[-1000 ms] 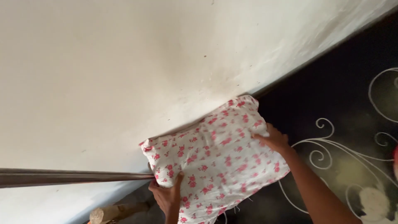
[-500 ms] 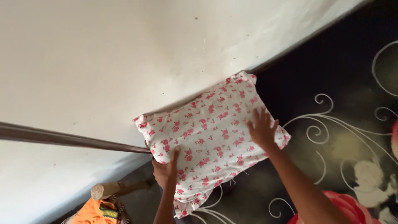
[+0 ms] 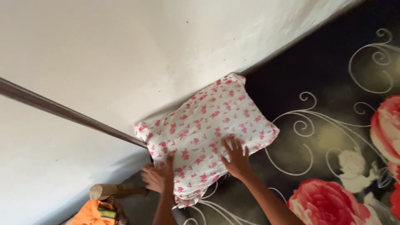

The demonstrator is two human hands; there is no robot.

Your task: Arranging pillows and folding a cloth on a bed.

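A white pillow (image 3: 208, 125) with small pink flowers lies on a dark bedsheet (image 3: 325, 83), its far side against a white wall (image 3: 125, 54). My left hand (image 3: 157, 177) sits at the pillow's near left corner, fingers spread, thumb resting on the fabric. My right hand (image 3: 236, 157) lies flat on the pillow's near edge with fingers apart. Neither hand closes around the pillow.
The dark sheet carries white swirls and large pink roses (image 3: 329, 204) at the lower right. A dark rail (image 3: 71, 114) runs along the wall at left. Below the pillow's left corner are a wooden post end (image 3: 100, 191) and an orange cloth (image 3: 93, 212).
My right hand slid from the pillow's right side to its near edge. My left hand loosened from the corner and spread. The view shifted, showing more of the roses.
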